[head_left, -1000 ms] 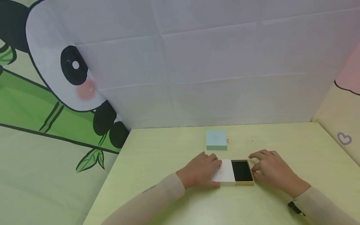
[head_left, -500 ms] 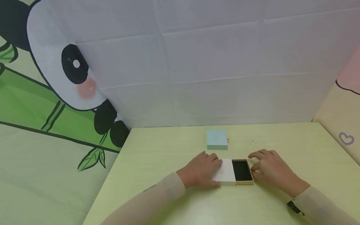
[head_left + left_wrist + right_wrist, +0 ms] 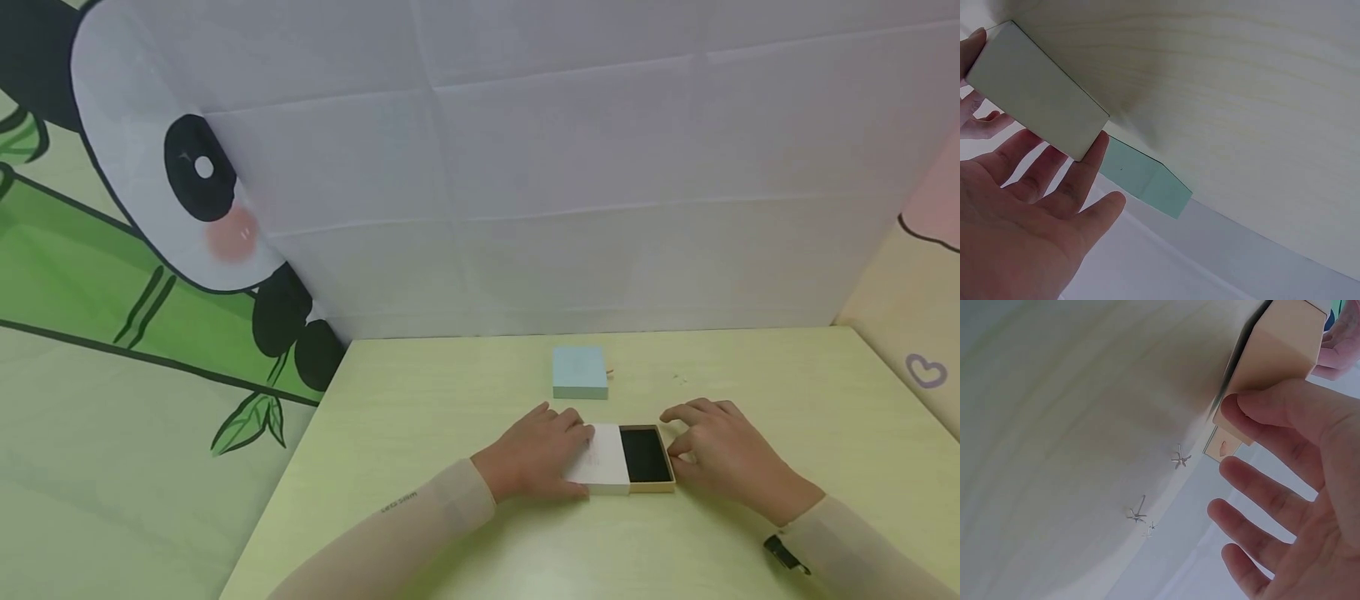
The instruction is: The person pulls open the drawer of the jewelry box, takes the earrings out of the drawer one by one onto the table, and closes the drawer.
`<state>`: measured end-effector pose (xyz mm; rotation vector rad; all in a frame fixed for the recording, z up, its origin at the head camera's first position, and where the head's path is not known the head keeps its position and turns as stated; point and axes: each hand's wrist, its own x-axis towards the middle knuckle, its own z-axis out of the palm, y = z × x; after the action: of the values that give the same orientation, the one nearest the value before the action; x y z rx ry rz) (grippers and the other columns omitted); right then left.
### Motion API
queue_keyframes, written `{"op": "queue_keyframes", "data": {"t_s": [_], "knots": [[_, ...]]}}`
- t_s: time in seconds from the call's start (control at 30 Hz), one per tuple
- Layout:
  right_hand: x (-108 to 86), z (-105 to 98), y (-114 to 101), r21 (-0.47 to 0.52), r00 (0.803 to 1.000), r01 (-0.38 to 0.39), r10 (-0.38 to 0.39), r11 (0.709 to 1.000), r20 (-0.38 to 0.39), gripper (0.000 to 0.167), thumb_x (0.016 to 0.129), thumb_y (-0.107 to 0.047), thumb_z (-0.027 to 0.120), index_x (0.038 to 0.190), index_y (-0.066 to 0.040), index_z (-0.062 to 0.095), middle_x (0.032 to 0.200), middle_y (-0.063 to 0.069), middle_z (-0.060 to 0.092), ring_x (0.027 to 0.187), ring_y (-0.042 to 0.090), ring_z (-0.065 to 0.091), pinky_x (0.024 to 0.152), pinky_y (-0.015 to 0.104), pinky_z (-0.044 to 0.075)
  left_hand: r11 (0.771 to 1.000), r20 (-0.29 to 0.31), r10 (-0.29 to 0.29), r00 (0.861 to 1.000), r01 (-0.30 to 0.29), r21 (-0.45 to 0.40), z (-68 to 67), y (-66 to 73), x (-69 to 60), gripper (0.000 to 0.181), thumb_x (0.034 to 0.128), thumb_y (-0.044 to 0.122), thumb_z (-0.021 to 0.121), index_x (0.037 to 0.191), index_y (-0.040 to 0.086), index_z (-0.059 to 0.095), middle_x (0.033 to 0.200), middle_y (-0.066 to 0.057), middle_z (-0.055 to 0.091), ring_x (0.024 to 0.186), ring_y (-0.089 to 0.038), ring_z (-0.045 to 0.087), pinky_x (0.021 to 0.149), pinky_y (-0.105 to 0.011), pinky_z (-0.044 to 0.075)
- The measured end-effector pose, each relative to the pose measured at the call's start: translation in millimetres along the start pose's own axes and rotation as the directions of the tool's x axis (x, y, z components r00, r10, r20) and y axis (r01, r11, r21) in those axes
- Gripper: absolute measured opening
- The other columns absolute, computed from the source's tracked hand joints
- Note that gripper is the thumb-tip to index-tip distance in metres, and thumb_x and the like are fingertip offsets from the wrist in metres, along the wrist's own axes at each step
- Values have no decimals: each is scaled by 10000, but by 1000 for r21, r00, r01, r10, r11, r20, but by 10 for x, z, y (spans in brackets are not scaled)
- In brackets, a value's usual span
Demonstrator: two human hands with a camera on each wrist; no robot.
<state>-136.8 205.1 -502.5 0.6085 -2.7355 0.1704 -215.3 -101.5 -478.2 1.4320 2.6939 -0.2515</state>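
Note:
In the head view, a white drawer box (image 3: 607,467) lies on the table, its gold-edged drawer (image 3: 651,487) with a black inside partly out at the right. My left hand (image 3: 536,454) grips the white sleeve, thumb at the near side and fingers over the far side. My right hand (image 3: 723,454) touches the drawer's outer end with thumb and index finger. In the right wrist view the thumb (image 3: 1272,406) and index tip meet against that end, while the other fingers extend loosely. Whether a pull tab sits between them is hidden.
Behind the white box stands a light blue box (image 3: 579,372) with a small pinkish tab on its right side. Tiny silvery star-shaped bits (image 3: 1137,515) lie on the table (image 3: 420,392) to the right. A white cloth (image 3: 555,167) hangs at the back.
The drawer has slid slightly left into the white sleeve, and my right hand has moved a little left with it. My left hand keeps its grip on the sleeve.

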Motion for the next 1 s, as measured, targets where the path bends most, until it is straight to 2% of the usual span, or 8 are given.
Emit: {"op": "queue_keyframes", "data": {"t_s": [1.0], "knots": [[-63,-31,-248,-19,1000,-22,22,1000,6,219,861,-154,988,790,-343,901,1292,13,861,1230,316,783,1001,584,617,1000,3,20,1000,-20,10,-11,21,-149,811,1046,705,800,1672,225,615,1578,44,679,1413,-142,689,1432,-464,456]]}}
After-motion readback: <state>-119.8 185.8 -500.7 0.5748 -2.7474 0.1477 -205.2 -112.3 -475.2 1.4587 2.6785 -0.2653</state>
